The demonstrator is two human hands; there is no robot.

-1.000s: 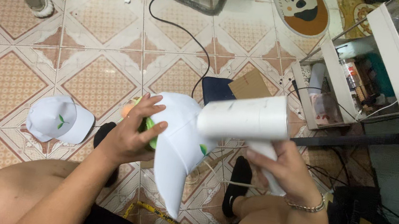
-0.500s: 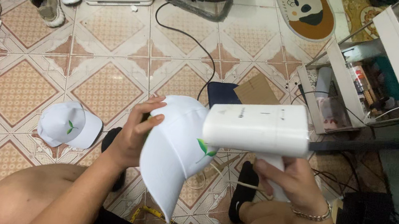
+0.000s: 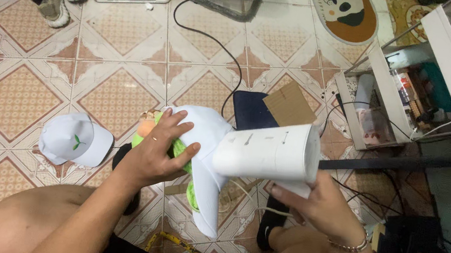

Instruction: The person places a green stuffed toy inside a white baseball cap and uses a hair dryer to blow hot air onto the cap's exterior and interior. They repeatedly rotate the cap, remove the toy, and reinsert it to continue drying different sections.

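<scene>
Here a soft white cap [image 3: 204,158] with a curved brim hangs over patterned floor tiles [image 3: 20,99], the left hand [image 3: 161,150] clamped round its crown, the right hand [image 3: 316,205] gripping a smooth cylindrical white handheld appliance [image 3: 268,152] touching it, another white cap [image 3: 74,139] lying left.

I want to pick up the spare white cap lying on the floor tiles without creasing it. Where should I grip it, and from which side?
Take the white cap by its brim, the stiff flat part at its lower right edge, coming from the side nearest the left hand. The crown is soft and domed, so pinching it would probably dent it.
</scene>
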